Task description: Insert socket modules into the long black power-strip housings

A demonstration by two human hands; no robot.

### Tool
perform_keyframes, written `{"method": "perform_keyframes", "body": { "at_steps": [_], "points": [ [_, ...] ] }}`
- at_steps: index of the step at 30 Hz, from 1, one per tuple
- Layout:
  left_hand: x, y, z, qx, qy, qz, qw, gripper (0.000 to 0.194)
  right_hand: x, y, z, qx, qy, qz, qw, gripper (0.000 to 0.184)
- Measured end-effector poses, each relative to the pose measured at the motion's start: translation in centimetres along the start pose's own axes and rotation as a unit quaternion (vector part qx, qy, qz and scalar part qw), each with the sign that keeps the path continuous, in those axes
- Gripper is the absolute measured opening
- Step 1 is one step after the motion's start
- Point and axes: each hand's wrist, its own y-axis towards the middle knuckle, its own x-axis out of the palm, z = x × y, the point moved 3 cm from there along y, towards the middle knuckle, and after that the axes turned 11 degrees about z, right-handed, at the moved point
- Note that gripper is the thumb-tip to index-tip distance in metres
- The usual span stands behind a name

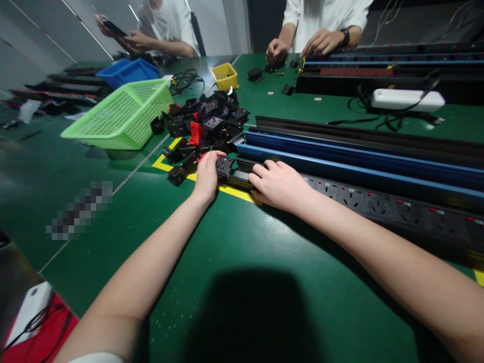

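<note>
I've got the socket strip [359, 199] right in front of me: long, straight, black plastic, a row of slotted outlets, each with a small glossy red part. It slants down to the right across the smooth green table [272, 252]. Near its left end, a bare stretch of grey, faintly shiny channel lies between the two hands, with a flat black socket module [226, 166] at the tip.

And the hands: the left hand [207, 175] is curled round the strip's left end, against that module, its fingertips partly out of my sight. The right hand [279, 184] lies over the strip further along, fingers bent and slightly spread, touching it at the bare channel; whether it squeezes, I can't tell.

Just behind the strip I see blue rails [321, 159], slim with a satiny sheen. Beyond its left end there's a jumbled heap of black parts [215, 118], angular and hard-edged, one bright red piece [195, 133] among them. Past the heap, a light-green basket [124, 113], its plastic walls full of holes. Flat yellow tape [240, 193] shows along the strip's near edge. Far behind the strip, a co-worker's hand [323, 43], watch on the wrist, is among small parts.
</note>
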Motion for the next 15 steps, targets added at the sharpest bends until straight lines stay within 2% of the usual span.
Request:
{"method": "perform_keyframes", "body": {
  "at_steps": [11, 15],
  "points": [
    [0.21, 0.2, 0.28, -0.014, 0.032, -0.037, 0.999, 0.037, 0.07, -0.01, 0.08, -0.006, -0.008, 0.001, 1.0, 0.024],
    [0.19, 0.28, 0.11, -0.04, 0.025, -0.054, 0.997, 0.036, 0.09, 0.0, 0.08, -0.007, -0.011, 0.002, 1.0, 0.025]
  ]
}}
